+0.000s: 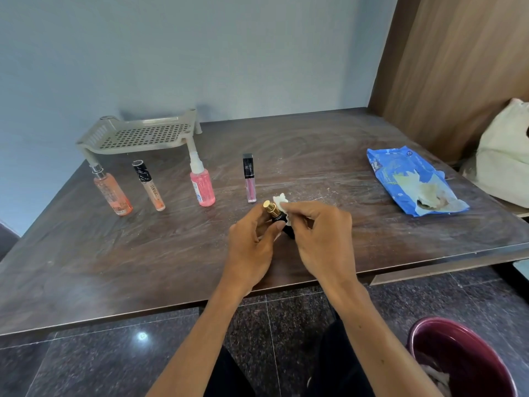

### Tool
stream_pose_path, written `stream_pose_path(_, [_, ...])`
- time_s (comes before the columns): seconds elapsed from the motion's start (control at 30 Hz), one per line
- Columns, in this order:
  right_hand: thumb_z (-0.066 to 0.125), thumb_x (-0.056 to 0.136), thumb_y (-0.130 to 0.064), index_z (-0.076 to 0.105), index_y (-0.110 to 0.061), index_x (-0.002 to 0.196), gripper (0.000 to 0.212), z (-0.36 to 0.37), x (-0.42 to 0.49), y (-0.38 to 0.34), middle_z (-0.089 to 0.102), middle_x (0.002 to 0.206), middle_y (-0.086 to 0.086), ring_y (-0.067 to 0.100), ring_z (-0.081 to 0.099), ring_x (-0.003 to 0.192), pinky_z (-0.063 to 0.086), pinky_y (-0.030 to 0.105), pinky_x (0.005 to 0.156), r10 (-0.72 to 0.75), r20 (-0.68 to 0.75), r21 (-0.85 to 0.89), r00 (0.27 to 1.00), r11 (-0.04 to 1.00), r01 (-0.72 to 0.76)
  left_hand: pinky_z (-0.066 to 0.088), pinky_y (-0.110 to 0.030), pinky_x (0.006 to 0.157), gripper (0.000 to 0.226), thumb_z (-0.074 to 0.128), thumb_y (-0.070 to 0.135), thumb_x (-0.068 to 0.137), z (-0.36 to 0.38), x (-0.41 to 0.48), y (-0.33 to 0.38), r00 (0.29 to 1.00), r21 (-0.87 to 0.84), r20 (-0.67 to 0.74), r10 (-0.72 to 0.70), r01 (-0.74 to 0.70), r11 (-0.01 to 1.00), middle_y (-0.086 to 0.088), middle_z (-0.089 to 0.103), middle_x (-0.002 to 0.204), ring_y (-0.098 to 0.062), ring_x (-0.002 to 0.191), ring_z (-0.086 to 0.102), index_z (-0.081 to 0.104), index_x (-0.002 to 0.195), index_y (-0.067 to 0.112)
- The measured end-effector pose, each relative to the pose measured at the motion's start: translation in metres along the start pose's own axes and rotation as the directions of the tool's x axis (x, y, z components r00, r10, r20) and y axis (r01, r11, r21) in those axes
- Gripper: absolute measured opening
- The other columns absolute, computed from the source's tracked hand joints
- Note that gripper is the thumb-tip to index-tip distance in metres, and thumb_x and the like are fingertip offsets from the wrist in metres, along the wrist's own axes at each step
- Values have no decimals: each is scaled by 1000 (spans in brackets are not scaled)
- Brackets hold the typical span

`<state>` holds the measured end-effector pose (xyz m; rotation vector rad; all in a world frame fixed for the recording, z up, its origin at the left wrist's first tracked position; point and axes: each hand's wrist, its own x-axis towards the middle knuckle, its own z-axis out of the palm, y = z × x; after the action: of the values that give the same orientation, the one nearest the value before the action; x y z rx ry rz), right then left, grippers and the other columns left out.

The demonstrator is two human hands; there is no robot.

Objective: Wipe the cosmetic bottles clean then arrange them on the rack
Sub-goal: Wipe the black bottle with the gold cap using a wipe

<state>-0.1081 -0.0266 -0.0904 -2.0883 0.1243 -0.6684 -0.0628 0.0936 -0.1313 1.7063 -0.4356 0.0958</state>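
Nearest to me, bottom right: maroon bin [423, 333] on the dark tiled floor, crumpled pale material inside.

Both hands are together above the near part of the wooden table [114, 267]. Left hand [252, 245] is curled round a small black bottle with a gold cap [274, 215], cap pointing up and away, tilted left. Right hand [320, 239] pinches a white wipe [281, 202] against the bottle's upper part. The bottle's lower end is hidden by the fingers.

Beyond the hands, four items stand in a row, apart from each other. Right to left: lip gloss tube [249, 179], pink spray bottle [202, 186], concealer tube [148, 186], orange spray bottle [113, 193].

Far right on the table: blue wipes pack [400, 173], lying flat, opened. A cream bag [503, 156] sits past the table's right edge.

Against the wall, behind the row: beige perforated rack [143, 136], nothing on its shelf.
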Motion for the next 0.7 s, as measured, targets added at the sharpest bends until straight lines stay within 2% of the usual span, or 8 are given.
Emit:
stream_pose_path(0.07, [63, 92, -6, 74, -15, 107, 21, 1, -3, 2, 71, 98, -11, -7, 63, 87, 45, 1, 76, -23, -20, -14, 1000, 1000, 23, 57, -43, 97, 22, 65, 19, 97, -1, 0, 1, 1000, 1, 0, 4, -4, 1000, 4, 75, 112, -9, 108, 70, 66, 119, 16])
stream_pose_path(0.17, [64, 91, -5, 74, -14, 107, 22, -2, -6, 17, 74, 98, -7, -4, 64, 86, 48, 5, 82, 27, -31, -79, 999, 996, -30, 56, -45, 97, 28, 66, 29, 95, -1, -1, 2, 1000, 15, 0, 2, -2, 1000, 4, 75, 113, -8, 110, 70, 66, 119, 14])
stream_pose_path(0.3, [62, 92, -8, 74, -15, 108, 21, -8, -2, 18, 75, 100, -4, -1, 66, 88, 45, 1, 79, 86, 15, -90, 996, 992, -85, 57, -38, 96, 30, 65, 31, 94, 0, 0, 4, 999, 51, -10, 32, -32, 998, 6, 75, 114, -4, 109, 69, 67, 119, 15])
stream_pose_path(0.47, [62, 92, -7, 74, -15, 109, 21, 3, 1, -9, 74, 100, -7, -2, 65, 88, 47, 4, 78, -44, -7, -37, 999, 998, 44, 55, -22, 93, 25, 63, 7, 97, 1, 0, 4, 999, 61, -15, 38, -37, 997, 9, 75, 111, -2, 108, 69, 66, 121, 13])
stream_pose_path(0.57, [63, 92, -7, 74, -15, 107, 20, 5, -4, -4, 73, 94, -8, -1, 65, 84, 51, 9, 76, -67, -53, -33, 996, 997, 65, 56, -29, 94, 23, 64, 10, 96, 0, 0, 2, 999, 54, -16, 32, -31, 998, 6, 75, 110, -5, 107, 70, 67, 119, 12])
stream_pose_path(0.63, [63, 92, -7, 75, -14, 106, 19, 3, -9, 8, 74, 92, -7, 0, 65, 81, 53, 14, 75, -44, -64, -78, 997, 996, 39, 57, -35, 95, 25, 65, 20, 96, 0, 0, 3, 1000, 39, -15, 24, -23, 999, 4, 76, 110, -7, 107, 70, 67, 119, 11])
stream_pose_path(0.7, [63, 91, -6, 75, -13, 104, 19, -2, -13, 19, 75, 91, -4, 0, 64, 79, 53, 15, 76, -3, -68, -116, 998, 993, -5, 57, -35, 95, 31, 65, 31, 94, 0, -1, 5, 999, 49, -15, 29, -28, 998, 5, 76, 111, -4, 107, 70, 67, 119, 12])
